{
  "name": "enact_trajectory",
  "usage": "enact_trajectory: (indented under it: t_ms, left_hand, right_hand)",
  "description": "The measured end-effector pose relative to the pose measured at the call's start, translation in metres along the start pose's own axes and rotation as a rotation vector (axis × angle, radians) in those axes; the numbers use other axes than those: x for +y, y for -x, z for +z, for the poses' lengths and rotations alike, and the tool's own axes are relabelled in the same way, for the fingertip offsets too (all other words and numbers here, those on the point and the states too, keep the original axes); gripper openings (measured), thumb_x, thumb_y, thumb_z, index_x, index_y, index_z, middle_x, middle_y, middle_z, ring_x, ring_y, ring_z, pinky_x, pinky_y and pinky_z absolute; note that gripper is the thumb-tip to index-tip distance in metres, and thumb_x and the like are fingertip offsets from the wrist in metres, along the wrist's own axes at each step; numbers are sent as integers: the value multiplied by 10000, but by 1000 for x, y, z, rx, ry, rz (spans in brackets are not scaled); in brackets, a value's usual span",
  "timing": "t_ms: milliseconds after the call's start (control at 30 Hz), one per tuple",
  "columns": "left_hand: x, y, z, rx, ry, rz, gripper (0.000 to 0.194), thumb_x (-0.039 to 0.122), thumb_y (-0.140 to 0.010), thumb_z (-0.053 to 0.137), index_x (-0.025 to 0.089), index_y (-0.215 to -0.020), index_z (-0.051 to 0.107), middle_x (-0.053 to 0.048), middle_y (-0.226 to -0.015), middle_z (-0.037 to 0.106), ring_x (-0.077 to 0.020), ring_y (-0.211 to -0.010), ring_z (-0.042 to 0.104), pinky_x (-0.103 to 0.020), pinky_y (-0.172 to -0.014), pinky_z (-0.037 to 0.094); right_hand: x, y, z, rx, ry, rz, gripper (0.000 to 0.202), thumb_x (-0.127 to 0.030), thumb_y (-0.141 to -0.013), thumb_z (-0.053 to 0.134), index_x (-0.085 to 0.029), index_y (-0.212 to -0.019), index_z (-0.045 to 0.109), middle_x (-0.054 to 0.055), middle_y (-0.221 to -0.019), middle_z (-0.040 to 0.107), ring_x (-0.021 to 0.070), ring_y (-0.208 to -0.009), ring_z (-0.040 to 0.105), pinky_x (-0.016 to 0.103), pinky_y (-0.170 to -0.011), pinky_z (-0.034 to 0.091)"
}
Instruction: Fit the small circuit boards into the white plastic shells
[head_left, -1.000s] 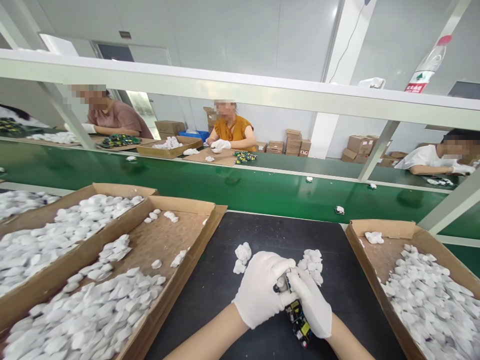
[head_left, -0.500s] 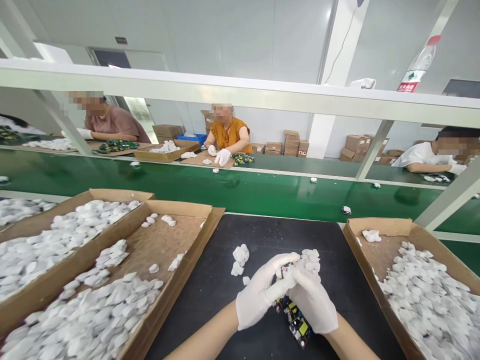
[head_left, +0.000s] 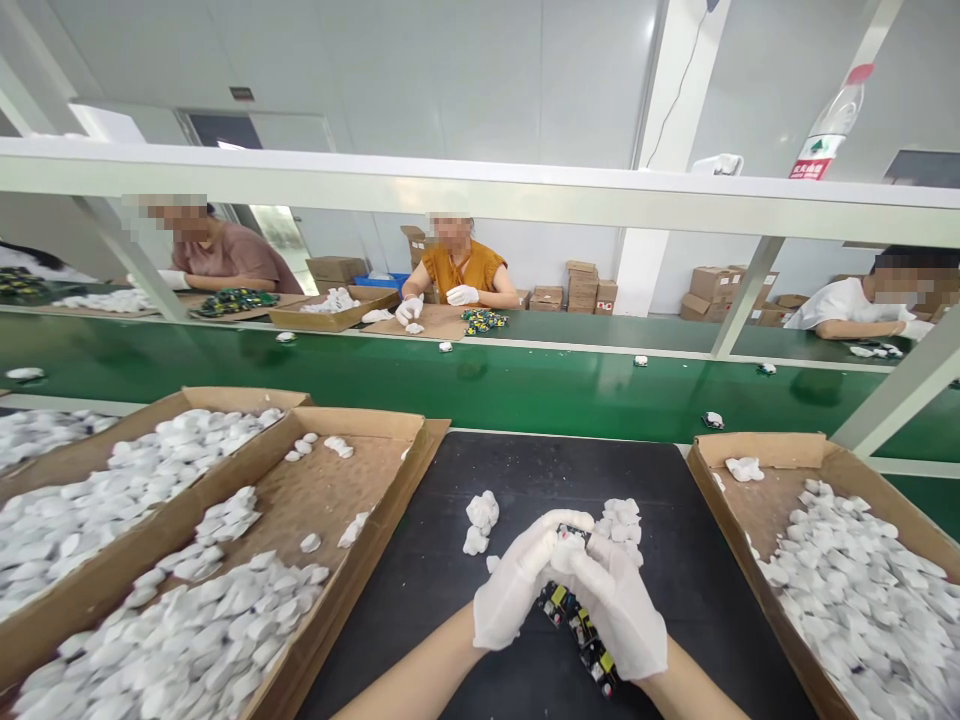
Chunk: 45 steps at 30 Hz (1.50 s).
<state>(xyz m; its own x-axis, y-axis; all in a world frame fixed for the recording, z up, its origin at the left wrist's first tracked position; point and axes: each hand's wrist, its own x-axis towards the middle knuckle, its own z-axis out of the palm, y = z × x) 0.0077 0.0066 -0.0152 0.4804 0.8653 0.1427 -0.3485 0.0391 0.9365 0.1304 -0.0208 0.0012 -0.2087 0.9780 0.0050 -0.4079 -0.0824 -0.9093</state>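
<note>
Both of my hands wear white gloves and meet over the black mat (head_left: 420, 620). My left hand (head_left: 517, 580) and my right hand (head_left: 619, 595) are closed round a small circuit board (head_left: 574, 533) with a white piece against it; the fingers hide most of both. Below them, several circuit boards (head_left: 581, 630) with yellow and black parts lie in a row on the mat. One clump of white pieces (head_left: 481, 520) rests left of my hands, and another clump (head_left: 621, 525) lies just beyond my right hand.
Cardboard trays of white pieces stand at the left (head_left: 367, 545) and right (head_left: 716, 530). Beyond the mat runs a green conveyor (head_left: 525, 385) carrying small items. A white shelf beam (head_left: 480, 195) crosses above it, with a bottle (head_left: 829, 130) on top. Three people sit across.
My hands have shifted slightly left, with the board turned between the fingers. Items on the conveyor have moved right. Across the belt, the middle person's hands have moved apart.
</note>
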Motion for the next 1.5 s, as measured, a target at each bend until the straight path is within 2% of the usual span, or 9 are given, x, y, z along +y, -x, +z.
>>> enact_trajectory:
  t_ms: [167,300,467,833,967,1100,1200,1367,1500]
  left_hand:
    - [3,0,0,36,-81,7,341,434,-848,488,184,-1048,604,-86,-1162,592,-295,-1147,489,-442,-1002,353]
    - [6,2,2,-18,-196,12,325,381,-867,472,204,-1124,565,-72,-1182,577,-266,-1155,482,-417,-1006,358]
    - [2,3,2,-28,-248,64,351,407,-882,440,204,-1152,536,-73,-1234,539,-254,-1190,452,-405,-1035,334]
    - [3,8,4,-57,-254,43,363,404,-908,401,217,-1208,487,-73,-1266,510,-242,-1218,428,-386,-1024,363]
    - [4,10,6,-69,-282,97,383,413,-906,400,211,-1220,483,-75,-1271,510,-241,-1214,432,-389,-1044,338]
    - [5,7,6,14,-252,44,397,453,-889,410,201,-1170,534,-83,-1227,552,-264,-1180,463,-405,-1009,369]
    - [3,3,4,90,-195,38,395,466,-888,399,185,-1087,592,-86,-1192,579,-275,-1157,483,-413,-1011,361]
    - [1,-2,2,79,-93,38,402,478,-874,422,177,-1072,599,-92,-1182,589,-279,-1131,513,-425,-998,375]
    - [6,-2,4,78,-101,-27,377,458,-853,466,176,-1058,608,-91,-1155,606,-282,-1110,530,-413,-961,410]
  right_hand:
    - [0,-1,1,38,-348,31,193,-391,-696,696,-224,-769,632,-3,-759,584,171,-763,554,367,-765,476]
    - [1,-3,0,-16,-351,53,173,-347,-753,650,-180,-718,624,22,-731,579,169,-735,545,367,-765,465]
    - [1,-3,0,-82,-447,48,94,-256,-753,649,-186,-702,613,-22,-710,549,115,-692,506,327,-776,445]
    - [-9,0,2,-138,-265,40,111,-275,-721,643,-177,-729,592,-27,-715,472,106,-663,435,299,-740,424]
    - [-7,2,0,-82,-175,18,156,-307,-728,657,-174,-772,588,-9,-752,495,119,-699,463,298,-734,423]
    - [-6,-1,1,-23,-221,55,190,-358,-728,648,-189,-698,566,-4,-675,505,143,-657,471,333,-700,439]
    - [-7,-5,2,-31,-303,93,172,-381,-718,653,-220,-705,595,18,-726,566,179,-693,512,361,-692,457]
    - [-5,-5,-2,-71,-139,50,154,-354,-777,621,-209,-818,653,44,-856,619,200,-815,562,353,-729,478]
    - [-3,-5,-3,-19,-82,54,243,-406,-737,656,-170,-796,653,46,-808,619,195,-776,580,352,-722,494]
